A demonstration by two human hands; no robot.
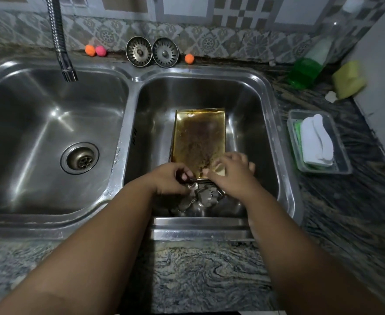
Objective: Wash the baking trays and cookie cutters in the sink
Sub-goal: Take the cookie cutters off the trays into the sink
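A gold baking tray (199,135) with burnt brown stains lies in the right basin of the steel sink (275,137), seemingly stacked on other trays. Several metal cookie cutters (204,195) lie at the basin's near end, below the tray. My left hand (169,178) grips the tray's near left edge with curled fingers. My right hand (231,171) rests on the tray's near right corner, fingers spread and bent over the rim; whether it grips is unclear.
The faucet (63,55) hangs over the left basin with its drain (80,158). Two strainer plugs (151,52) and small colored balls (96,50) lean at the backsplash. A green soap bottle (307,69), yellow sponge (348,79) and container with scrubbers (318,142) sit on the right counter.
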